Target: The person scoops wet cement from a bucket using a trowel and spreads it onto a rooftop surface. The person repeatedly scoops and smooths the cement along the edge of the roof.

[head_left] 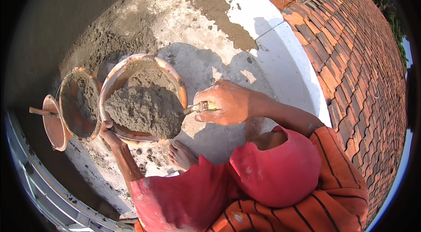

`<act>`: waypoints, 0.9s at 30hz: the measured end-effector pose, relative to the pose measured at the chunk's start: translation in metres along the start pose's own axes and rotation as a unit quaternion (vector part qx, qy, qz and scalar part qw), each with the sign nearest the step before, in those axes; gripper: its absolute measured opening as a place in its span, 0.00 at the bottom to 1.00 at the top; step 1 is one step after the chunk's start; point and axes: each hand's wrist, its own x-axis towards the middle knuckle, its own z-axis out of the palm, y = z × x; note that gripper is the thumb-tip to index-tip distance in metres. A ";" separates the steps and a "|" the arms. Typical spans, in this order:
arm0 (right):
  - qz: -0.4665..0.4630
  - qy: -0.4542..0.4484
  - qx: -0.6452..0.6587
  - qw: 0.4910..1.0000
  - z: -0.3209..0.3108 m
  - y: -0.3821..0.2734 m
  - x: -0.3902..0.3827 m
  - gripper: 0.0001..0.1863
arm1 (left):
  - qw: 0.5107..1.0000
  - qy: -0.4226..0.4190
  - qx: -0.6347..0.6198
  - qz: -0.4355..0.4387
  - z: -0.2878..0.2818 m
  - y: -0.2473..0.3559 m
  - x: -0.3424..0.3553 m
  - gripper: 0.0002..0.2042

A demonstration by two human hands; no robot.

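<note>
In my right hand [228, 102] is the handle of a trowel [193, 108], the fingers closed round it. A big heap of wet grey mortar [147, 111] covers the trowel's blade, so the blade itself is hidden. The heap sits over the mouth of an orange bucket [179, 85], and more mortar shows inside behind it. My left hand [110, 134] is closed on the near left rim of this bucket.
Left of the bucket stand a mortar-smeared bucket [66, 100] and a smaller one [55, 132] with a wooden-handled tool [40, 111]. A metal ladder [57, 203] lies lower left. Grey wall [66, 17] rises upper left; a tiled roof [359, 70] slopes right. My bare foot [180, 155] is close by.
</note>
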 end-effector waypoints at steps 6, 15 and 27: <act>0.145 -0.024 0.373 0.916 -0.035 0.068 0.012 0.17 | 1.000 0.011 -0.018 -0.016 0.011 -0.002 -0.015 0.17; 0.340 0.334 0.176 0.861 -0.018 0.068 -0.185 0.15 | 0.996 -0.081 -0.024 -0.003 -0.037 -0.009 0.005 0.10; 0.313 0.317 -0.015 0.895 -0.034 0.249 0.078 0.22 | 0.998 -0.030 -0.051 -0.005 -0.020 -0.007 -0.003 0.12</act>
